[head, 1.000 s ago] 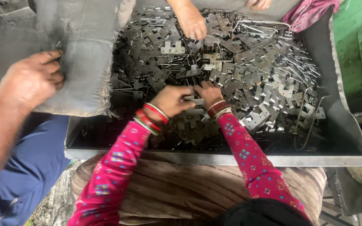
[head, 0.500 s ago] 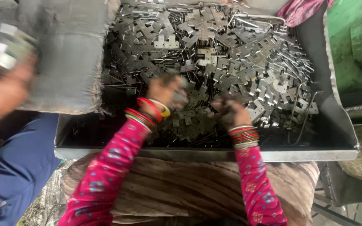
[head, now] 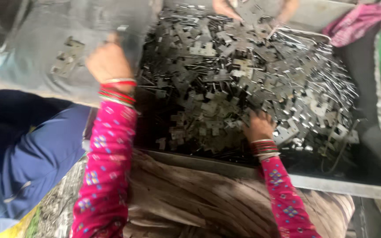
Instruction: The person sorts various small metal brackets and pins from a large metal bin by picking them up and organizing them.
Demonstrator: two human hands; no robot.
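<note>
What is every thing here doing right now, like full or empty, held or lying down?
Metal tray: heaped with parts.
Flat metal pieces: piled loose, tangled.
Grey sack: lying beside the tray, a few metal pieces on it.
Left hand: raised over the sack, blurred; grip unclear.
Right hand: pressed into the pile, fingers hidden.
Other person's hand: at the far edge, touching the pile.
Pink cloth: crumpled on the tray's corner.

A large metal tray (head: 345, 185) holds a heap of small flat metal brackets (head: 243, 83). The right hand (head: 257, 125) rests in the heap near the tray's front rim, fingers buried among the pieces. The left hand (head: 107, 61) is raised over a grey sack (head: 45, 53) just left of the tray, where a few brackets lie. Another person's hand (head: 225, 9) touches the heap at the tray's far side.
</note>
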